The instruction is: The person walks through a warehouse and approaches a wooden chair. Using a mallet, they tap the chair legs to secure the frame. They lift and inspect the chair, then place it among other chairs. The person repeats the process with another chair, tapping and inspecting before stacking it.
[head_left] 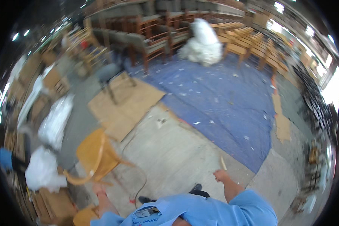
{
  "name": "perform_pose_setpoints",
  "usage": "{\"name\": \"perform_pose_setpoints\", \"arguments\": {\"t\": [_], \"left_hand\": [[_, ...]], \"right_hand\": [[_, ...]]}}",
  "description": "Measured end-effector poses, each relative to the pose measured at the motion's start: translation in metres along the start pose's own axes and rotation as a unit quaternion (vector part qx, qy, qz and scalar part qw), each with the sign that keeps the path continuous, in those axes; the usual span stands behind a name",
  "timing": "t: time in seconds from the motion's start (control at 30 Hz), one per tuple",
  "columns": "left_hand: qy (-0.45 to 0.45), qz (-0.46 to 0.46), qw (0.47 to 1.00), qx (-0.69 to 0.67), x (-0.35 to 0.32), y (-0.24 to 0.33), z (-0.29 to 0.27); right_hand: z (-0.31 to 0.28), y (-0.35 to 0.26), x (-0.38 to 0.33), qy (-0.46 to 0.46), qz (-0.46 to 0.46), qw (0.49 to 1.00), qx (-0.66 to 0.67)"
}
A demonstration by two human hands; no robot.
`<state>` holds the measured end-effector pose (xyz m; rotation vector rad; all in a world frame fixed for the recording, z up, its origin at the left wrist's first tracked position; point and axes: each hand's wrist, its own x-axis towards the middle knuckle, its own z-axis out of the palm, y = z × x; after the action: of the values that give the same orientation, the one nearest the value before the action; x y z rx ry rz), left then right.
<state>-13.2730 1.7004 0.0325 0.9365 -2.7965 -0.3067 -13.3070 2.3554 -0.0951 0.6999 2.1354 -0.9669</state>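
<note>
- Daylight blazes in from the right, the tall opening (334,90) burnt out to pure white!
- Upper left, small ceiling lamps (15,36) glint against deep gloom.
- Mid-picture, the concrete floor (169,150) gets soft, even light.
- Blur smears the wooden chair (91,156), softening the left hand (99,188) too.
- Fisheye curves everything rimward; corners drop to black.

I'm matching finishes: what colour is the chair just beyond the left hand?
The chair is a warm orange-brown, best seen in the head view.

A blue tarp (233,124) (dotted with white scraps (197,123)) spreads beside brown cardboard (130,101), before stacked grey-cushioned chairs (143,42).
</note>
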Motion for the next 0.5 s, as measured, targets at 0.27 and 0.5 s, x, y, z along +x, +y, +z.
{"name": "perform_pose_setpoints", "arguments": {"t": [0.27, 0.5], "left_hand": [[-0.448, -0.216, 0.794, -0.351, -0.116, 0.301, 0.137], [-0.470, -0.120, 0.837, -0.252, -0.028, 0.545, 0.216]], "right_hand": [[-0.095, 0.161, 0.013, -0.001, 0.176, 0.976, 0.130], [-0.354, 0.022, 0.174, 0.196, -0.063, 0.912, 0.355]]}}
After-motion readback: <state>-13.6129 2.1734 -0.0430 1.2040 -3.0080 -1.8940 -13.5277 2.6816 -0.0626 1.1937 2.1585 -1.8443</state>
